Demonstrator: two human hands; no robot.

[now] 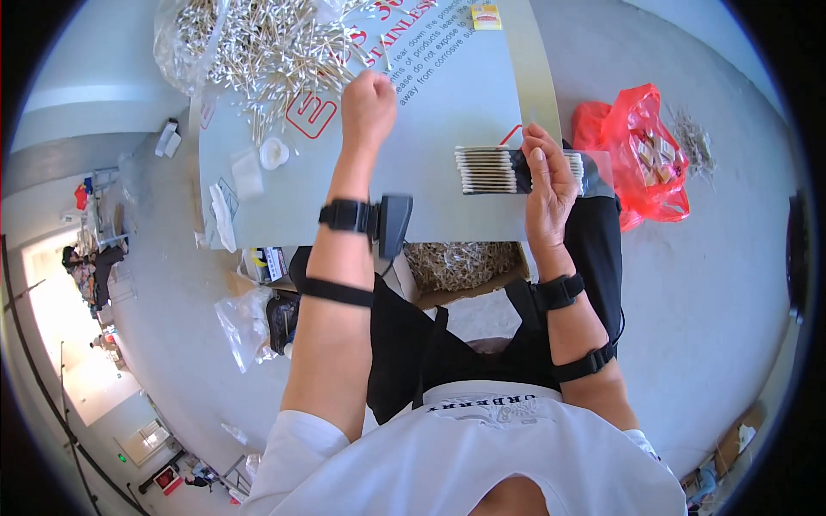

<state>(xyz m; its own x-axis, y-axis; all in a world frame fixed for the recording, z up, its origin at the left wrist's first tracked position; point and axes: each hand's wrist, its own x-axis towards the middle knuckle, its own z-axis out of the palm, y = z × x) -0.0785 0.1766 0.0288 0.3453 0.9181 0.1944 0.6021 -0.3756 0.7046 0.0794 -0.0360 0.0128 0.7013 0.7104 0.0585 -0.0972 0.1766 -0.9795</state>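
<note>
My left hand [368,110] is closed over the tabletop beside a big heap of cotton swabs [275,52]. Its fingers are curled in, and whatever they may pinch is too small to make out. At the table's right edge, my right hand [552,185] holds a flat pack of cotton swabs [486,169], its thumb and fingers lying across the middle. The swabs lie side by side in a row against a dark band. Clear film [598,172] sticks out past the hand on the right.
A metal-grey printed table [447,211] spans the front. On it are a small round white container [274,154] and a yellow packet [486,17]. Below stands a cardboard box [465,268] of swabs. A red plastic bag [632,155] sits on the right floor.
</note>
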